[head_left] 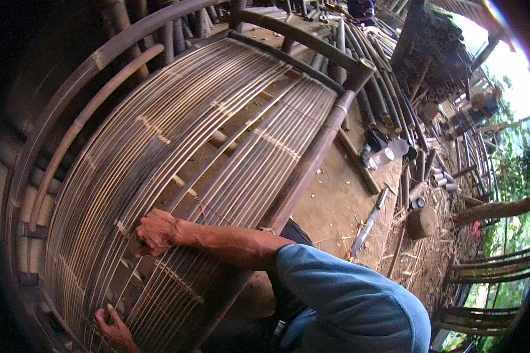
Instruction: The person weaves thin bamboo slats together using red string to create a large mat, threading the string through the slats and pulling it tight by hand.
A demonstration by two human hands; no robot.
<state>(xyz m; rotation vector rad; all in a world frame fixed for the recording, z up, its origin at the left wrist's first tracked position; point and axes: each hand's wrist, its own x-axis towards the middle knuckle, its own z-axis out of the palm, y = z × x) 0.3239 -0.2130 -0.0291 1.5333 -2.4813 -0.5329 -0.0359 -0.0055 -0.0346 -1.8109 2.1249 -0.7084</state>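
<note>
A long bamboo bench or bed frame (pixel 312 176) stretches away from me, its seat made of many thin bamboo strips (pixel 176 112) with pale cross-bindings (pixel 153 128). A lengthwise gap, crossed by a few single strips, parts the slats. My right hand (pixel 156 231), its arm in a blue sleeve reaching across from the lower right, is closed in a fist over the strips at the gap's left side; what its fingers hold is hidden. Nearer to me, my left hand (pixel 115 329) lies low over the strips, thumb and finger apart. Thin reddish string (pixel 209 209) crosses the right-hand slats.
Curved bamboo rails (pixel 82 129) rise along the left. On the dirt floor to the right lie a long-bladed knife (pixel 368 226), a clear plastic bottle (pixel 381 157) and a chopped log (pixel 422 222). Bamboo poles (pixel 374 82) are heaped at the back.
</note>
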